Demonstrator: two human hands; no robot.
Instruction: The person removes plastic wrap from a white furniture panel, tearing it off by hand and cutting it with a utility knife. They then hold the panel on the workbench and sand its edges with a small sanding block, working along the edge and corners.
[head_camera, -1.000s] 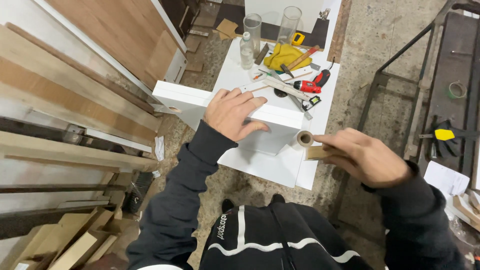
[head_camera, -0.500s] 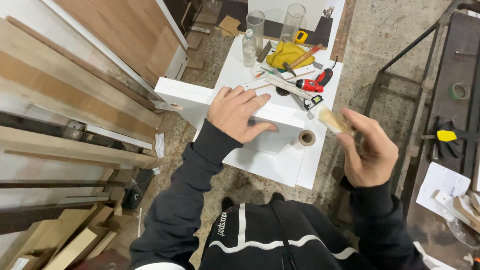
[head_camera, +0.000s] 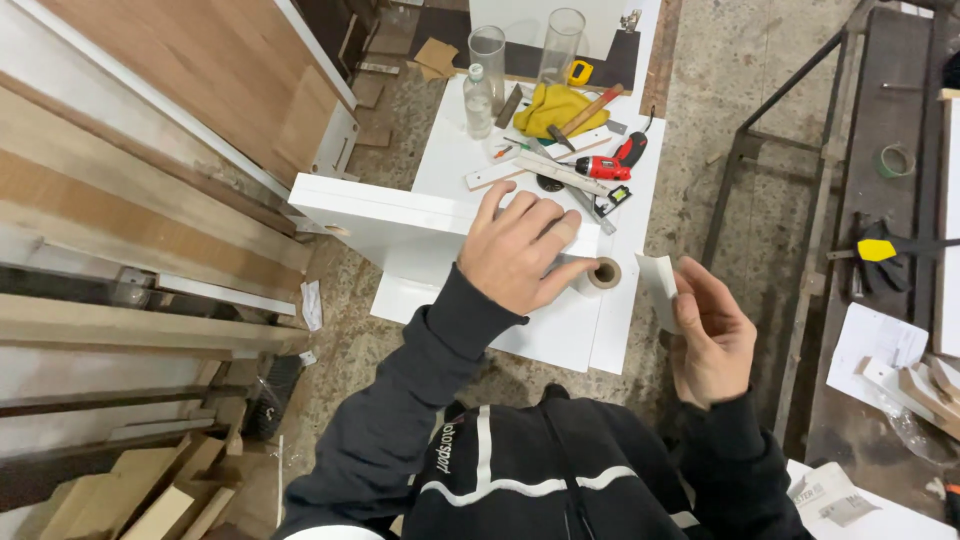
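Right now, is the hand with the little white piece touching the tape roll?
Apart. The head view shows the right hand holding the white piece off the board's edge, with bare floor showing between it and the tape roll.

Two bare hands, dark sleeves, seen from above.

The left hand (head_camera: 520, 250) lies palm down, fingers spread and slightly bent, thumb stretched out to the right; its arm reaches forward from the left shoulder, elbow bent. The right hand (head_camera: 712, 335) is raised at the right side, palm turned inward, fingers curled and pinched together with the thumb, forearm short and bent close to the body.
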